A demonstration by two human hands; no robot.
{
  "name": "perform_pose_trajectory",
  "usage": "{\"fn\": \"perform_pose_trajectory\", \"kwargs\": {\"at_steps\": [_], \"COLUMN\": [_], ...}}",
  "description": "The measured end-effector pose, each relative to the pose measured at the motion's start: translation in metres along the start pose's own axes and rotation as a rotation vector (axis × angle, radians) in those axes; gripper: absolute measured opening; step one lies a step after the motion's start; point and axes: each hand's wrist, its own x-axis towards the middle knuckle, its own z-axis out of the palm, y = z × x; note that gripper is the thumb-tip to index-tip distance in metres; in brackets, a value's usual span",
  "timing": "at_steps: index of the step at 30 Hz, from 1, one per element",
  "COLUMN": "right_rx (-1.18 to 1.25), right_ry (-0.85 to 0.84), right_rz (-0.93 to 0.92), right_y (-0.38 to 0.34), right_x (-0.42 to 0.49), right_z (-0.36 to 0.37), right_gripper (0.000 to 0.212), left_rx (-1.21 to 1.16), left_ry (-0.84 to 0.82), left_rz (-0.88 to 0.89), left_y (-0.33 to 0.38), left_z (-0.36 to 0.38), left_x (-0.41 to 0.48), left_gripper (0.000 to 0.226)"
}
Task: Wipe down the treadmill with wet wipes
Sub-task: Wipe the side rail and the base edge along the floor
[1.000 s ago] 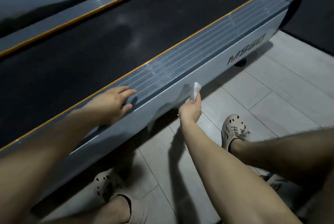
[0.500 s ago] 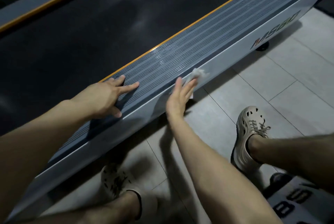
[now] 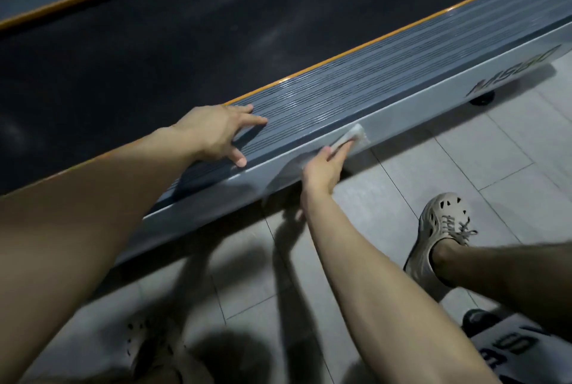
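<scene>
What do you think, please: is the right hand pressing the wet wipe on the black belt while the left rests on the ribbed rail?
Not quite: the head view shows the right hand pressing the wet wipe against the pale side panel, not the belt. The rest is right.

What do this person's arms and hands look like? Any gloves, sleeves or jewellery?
No gloves on the left hand or the right hand. The left forearm and right forearm are uncovered as far as the picture shows, no sleeve in view. I see no watch, bracelet or ring, though the light is dim.
</scene>
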Motion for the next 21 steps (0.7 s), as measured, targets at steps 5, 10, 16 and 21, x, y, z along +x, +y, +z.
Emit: {"fn": "perform_pose_trajectory", "kwargs": {"at_steps": [5, 10, 16, 21], "right_rx": [0.227, -0.021, -0.24, -0.159], "right_ry": [0.06, -0.05, -0.187, -0.052], "right_rz": [0.172, 0.08, -0.491, -0.754], "right_y": [-0.009, 0.003, -0.005, -0.039], "right_x": [-0.014, -0.044, -0.092, -0.092], "right_z": [-0.011, -0.037, -0.052, -0.027], "right_gripper": [0.052, 0.038, 0.017, 0.026], "left_rx": [-0.14, -0.108, -0.2, -0.229], "left_ry": [0.19, 0.305, 0.36, 0.16], "left_rz": [-0.123, -0.262, -0.591, -0.666], "left_y": [-0.029, -0.044, -0.046, -0.058], "left_z": [0.057, 0.116, 0.16, 0.186], "left_x": [-0.072, -0.156, -0.207, -0.208], "left_gripper": [0.065, 0.072, 0.104, 0.127]}}
